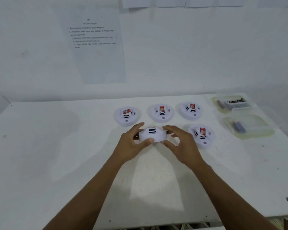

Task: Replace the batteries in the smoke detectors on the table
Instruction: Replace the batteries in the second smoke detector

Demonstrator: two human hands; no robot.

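Observation:
A round white smoke detector [152, 134] is held just above the white table [56, 146] between both hands. My left hand [133, 143] grips its left side, thumb on the front rim. My right hand [178, 143] curls round its right side. Three more white detectors with red labels stand in a row behind: left [127, 115], middle [161, 112], right [191, 110]. A fourth [201, 135] sits just right of my right hand.
At the back right a clear plastic box [231, 103] holds several batteries. In front of it lies a second clear container [246, 127] with a few batteries. A printed sheet [93, 44] hangs on the wall. The table's front edge runs below my forearms.

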